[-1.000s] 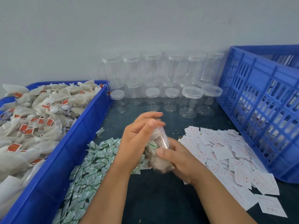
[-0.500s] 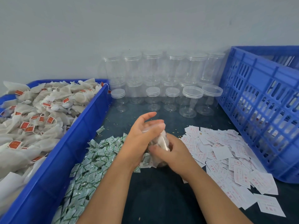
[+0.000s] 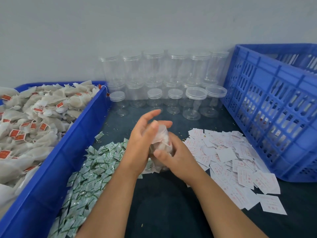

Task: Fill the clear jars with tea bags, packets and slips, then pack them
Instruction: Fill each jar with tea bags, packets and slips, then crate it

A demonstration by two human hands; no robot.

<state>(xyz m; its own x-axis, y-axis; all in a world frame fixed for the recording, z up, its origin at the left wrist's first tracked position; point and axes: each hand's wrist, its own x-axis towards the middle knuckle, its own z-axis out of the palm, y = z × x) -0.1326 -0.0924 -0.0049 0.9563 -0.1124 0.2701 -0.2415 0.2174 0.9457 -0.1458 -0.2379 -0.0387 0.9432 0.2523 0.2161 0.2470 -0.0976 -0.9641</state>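
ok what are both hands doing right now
Left hand: open, palm against the top of the jar.
Right hand: closed around the jar, holding it.

Left hand [image 3: 142,143] fingers splayed, right hand [image 3: 176,160] curled, palms facing inward

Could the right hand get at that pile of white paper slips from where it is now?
Probably yes, once freed. The white slips lie loose on the table right beside the right hand, with nothing between them. But that hand is wrapped around the filled jar, so it would need to let go or spare some fingers.
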